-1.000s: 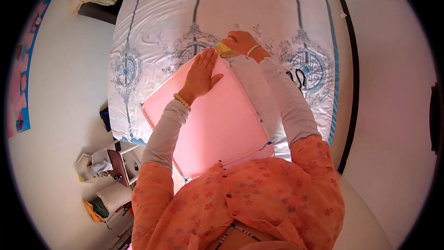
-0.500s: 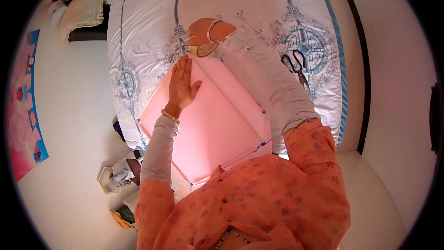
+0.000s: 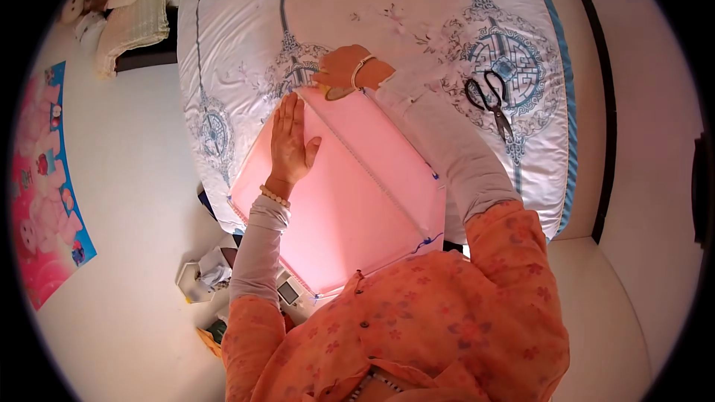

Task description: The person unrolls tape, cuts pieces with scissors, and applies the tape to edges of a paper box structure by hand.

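A large pink board or box (image 3: 335,216) with a seam across it and blue ties at its corners lies before me, partly on the bed. Flat on its upper left part rests my left hand (image 3: 292,141), fingers straight and together, thumb apart. My right hand (image 3: 350,67) is at the board's far corner, its fingers curled down round a yellowish round roll (image 3: 339,93). Most of that roll is hidden by the hand and the board's edge. Black-handled scissors (image 3: 493,104) lie to the right on the bed cover.
The patterned bed cover (image 3: 238,0) spreads behind the board. At the lower left are an octagonal tray (image 3: 185,281) with crumpled things and a small device (image 3: 288,292). Soft toys (image 3: 134,18) sit at the upper left, and a colourful poster (image 3: 48,201) is at the far left.
The whole view has shifted slightly. My right hand has lowered a little toward the board's far edge, and less of the roll shows. My left hand stays flat on the board.
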